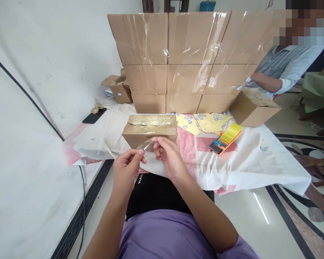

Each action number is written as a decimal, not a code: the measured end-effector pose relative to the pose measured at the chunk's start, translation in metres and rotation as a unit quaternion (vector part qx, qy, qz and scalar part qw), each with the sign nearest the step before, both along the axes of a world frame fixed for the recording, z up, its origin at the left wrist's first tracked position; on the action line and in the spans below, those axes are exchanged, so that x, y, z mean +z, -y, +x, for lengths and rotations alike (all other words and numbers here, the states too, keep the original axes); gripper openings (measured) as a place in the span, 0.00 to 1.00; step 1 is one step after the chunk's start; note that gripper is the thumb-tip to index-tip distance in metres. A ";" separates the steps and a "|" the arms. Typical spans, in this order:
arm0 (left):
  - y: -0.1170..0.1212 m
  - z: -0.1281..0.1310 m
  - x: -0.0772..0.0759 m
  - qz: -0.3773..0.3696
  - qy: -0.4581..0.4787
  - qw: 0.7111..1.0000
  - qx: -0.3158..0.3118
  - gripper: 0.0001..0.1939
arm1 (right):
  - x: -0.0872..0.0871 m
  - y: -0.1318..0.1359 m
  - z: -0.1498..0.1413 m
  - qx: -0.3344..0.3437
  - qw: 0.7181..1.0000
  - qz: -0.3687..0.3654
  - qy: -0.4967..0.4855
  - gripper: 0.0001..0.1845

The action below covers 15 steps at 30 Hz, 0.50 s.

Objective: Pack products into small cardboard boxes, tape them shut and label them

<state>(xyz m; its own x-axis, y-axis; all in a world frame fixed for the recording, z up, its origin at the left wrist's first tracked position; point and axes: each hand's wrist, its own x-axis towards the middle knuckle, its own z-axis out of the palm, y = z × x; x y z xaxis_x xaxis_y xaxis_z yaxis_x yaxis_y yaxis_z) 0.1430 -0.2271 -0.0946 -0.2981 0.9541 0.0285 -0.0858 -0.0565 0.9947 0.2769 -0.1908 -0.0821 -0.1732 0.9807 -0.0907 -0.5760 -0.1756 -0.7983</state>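
My left hand [127, 166] and my right hand [167, 155] are raised close together above my lap, each pinching an edge of a small clear plastic piece [146, 145] stretched between them. Just beyond the hands lies a small brown carton [150, 128] with shiny tape across its top, resting on a white and pink sheet [259, 158] spread on the floor. The fingers of both hands are closed in a pinch.
A wall of taped cartons [189, 57] stands behind. Yellow sticker sheets [205, 122] and an orange and yellow packet [226, 138] lie right of the carton. Another carton [252, 107] sits by a seated person [283, 68]. A black phone [94, 116] and cable [29, 95] lie left.
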 end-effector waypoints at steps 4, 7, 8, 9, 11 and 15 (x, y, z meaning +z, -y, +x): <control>0.003 0.001 -0.007 0.006 -0.021 1.000 -0.010 0.15 | 0.015 -0.020 0.006 -0.018 0.999 0.048 0.013 0.12; 0.001 0.001 -0.013 -0.003 -0.046 0.999 -0.014 0.15 | 0.021 -0.028 0.004 -0.012 0.997 0.064 0.029 0.13; 0.001 0.001 -0.014 -0.006 -0.049 0.999 -0.012 0.16 | 0.023 -0.030 0.004 -0.017 0.997 0.074 0.035 0.15; 0.000 0.002 -0.015 -0.010 -0.049 0.999 -0.010 0.16 | 0.025 -0.033 0.004 -0.028 0.995 0.091 0.044 0.16; -0.002 0.003 -0.015 -0.026 -0.038 0.999 -0.015 0.17 | 0.030 -0.041 0.005 -0.053 0.984 0.148 0.079 0.18; -0.013 -0.002 -0.009 -0.056 -0.030 0.998 -0.021 0.18 | 0.045 -0.070 0.004 -0.022 0.946 0.259 0.192 0.19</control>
